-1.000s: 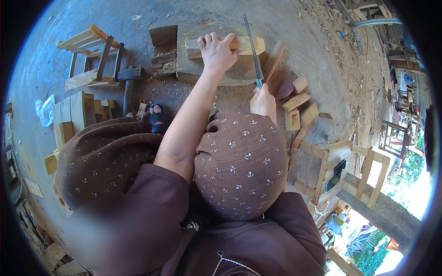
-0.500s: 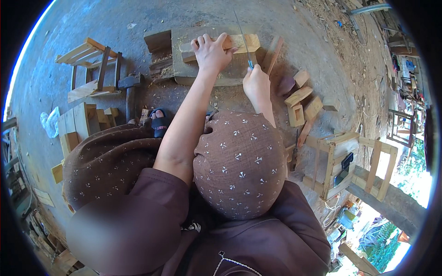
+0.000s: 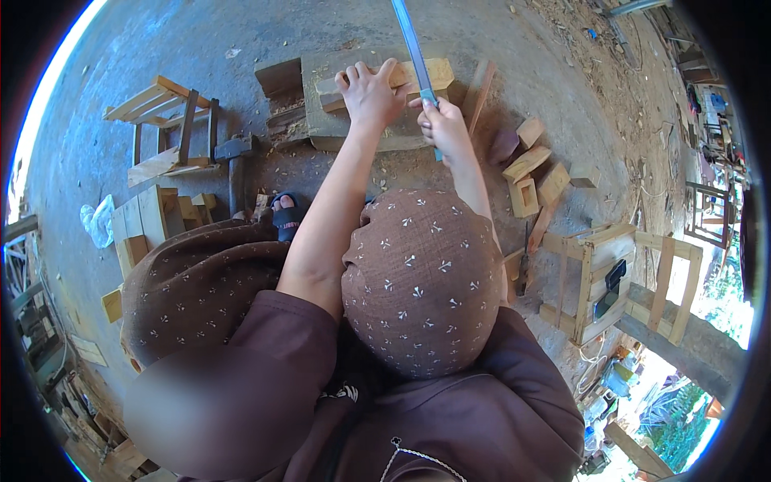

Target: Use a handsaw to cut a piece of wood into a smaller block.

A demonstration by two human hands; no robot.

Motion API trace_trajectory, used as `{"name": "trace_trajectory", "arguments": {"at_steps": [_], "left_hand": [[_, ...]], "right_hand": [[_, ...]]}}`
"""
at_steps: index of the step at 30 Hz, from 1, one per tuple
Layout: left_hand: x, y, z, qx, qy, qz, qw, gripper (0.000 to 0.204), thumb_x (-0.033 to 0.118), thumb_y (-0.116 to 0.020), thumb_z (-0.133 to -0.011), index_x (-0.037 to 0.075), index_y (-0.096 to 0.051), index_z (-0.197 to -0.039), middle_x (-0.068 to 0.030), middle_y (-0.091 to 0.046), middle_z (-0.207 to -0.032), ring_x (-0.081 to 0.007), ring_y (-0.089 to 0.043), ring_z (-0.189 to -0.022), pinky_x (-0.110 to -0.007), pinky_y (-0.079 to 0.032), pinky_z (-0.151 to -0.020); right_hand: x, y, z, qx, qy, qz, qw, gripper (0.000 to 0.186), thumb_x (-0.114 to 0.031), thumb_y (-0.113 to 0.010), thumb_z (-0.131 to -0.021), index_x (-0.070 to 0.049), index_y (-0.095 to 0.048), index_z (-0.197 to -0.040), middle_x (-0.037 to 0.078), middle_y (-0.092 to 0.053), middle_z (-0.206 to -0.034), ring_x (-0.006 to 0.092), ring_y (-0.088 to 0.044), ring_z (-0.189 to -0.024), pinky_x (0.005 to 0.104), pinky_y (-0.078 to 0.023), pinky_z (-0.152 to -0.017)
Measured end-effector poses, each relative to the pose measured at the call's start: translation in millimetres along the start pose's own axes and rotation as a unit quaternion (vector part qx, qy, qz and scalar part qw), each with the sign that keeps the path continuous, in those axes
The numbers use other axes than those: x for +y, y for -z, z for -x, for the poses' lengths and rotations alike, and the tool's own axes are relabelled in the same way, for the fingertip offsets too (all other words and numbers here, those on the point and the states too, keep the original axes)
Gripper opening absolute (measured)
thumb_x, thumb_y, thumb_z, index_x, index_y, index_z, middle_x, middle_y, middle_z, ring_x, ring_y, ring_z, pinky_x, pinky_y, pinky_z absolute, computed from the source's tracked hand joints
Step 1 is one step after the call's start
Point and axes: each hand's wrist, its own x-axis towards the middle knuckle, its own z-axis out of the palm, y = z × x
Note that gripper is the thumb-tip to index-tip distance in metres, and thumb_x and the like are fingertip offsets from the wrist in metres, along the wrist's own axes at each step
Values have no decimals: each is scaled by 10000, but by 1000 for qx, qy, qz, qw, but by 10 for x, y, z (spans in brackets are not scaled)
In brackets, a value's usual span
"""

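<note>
My left hand (image 3: 373,96) presses down on a pale wooden beam (image 3: 441,74), its fingers wrapped over the top and far side. Beneath the beam is a broad, flat work block (image 3: 331,134). In my right hand (image 3: 445,131) is a long, narrow-bladed saw (image 3: 411,44) with a blue handle, gripped at the near end. The blade points away from me and passes over the beam near its right end, its flat side showing. Its teeth are too fine to see, and I cannot tell whether it touches the wood.
Offcuts (image 3: 527,165) lie to the right, beside a slatted wooden frame (image 3: 590,281) with a phone (image 3: 614,277) on it. At left are a small wooden stool (image 3: 165,120), a hammer (image 3: 235,153) and stacked wood blocks (image 3: 132,221). A sandalled foot (image 3: 287,215) rests near the block.
The saw has turned from edge-on to show its flat side, and my right hand has rolled with it. My left hand stays on the beam. The whole view has shifted slightly.
</note>
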Motion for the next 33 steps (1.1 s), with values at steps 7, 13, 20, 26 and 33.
{"name": "trace_trajectory", "arguments": {"at_steps": [7,13,20,26,33], "left_hand": [[52,39,-14,37,-8,13,999,513,580,-664,-760,259,-637,-1158,-160,-577,-1039,-331,-475,-1084,-490,-244,-983],[0,265,-287,-159,47,83,983,637,674,-562,-785,289,-580,-1293,-221,-553,-1248,-362,-410,-1263,-500,-106,-1098],[587,1411,-572,-224,103,588,771,631,601,-554,-872,80,-645,-1216,-139,-614,-1240,-237,-412,-1323,-447,-220,-1110],[777,1608,-571,-230,62,531,813,523,435,-756,-778,74,-681,-1150,-112,-692,-1014,-197,-579,-1111,-458,-266,-1078],[762,1730,-549,-236,54,531,812,471,271,-817,-733,31,-687,-1117,-106,-701,-971,-154,-636,-925,-335,-403,-948]], "right_hand": [[-630,86,471,-147,24,-413,899,295,-220,-457,-1012,41,-515,-1137,-23,-379,-677,65,-365,-564,211,-315,-509],[-814,177,690,-107,27,-331,937,318,-213,-450,-1013,45,-508,-1189,90,-634,-839,179,-613,-739,315,-501,-711],[-968,56,880,-71,49,-342,936,281,-180,-445,-1014,46,-501,-1172,161,-667,-958,233,-664,-883,346,-536,-833],[-1024,18,1017,-98,36,-287,952,293,-200,-439,-1020,24,-492,-1200,139,-656,-959,208,-662,-830,323,-540,-774],[-1048,-6,1055,-94,43,-278,955,266,-203,-441,-1022,18,-527,-1141,127,-664,-907,188,-663,-763,298,-530,-707]]}}
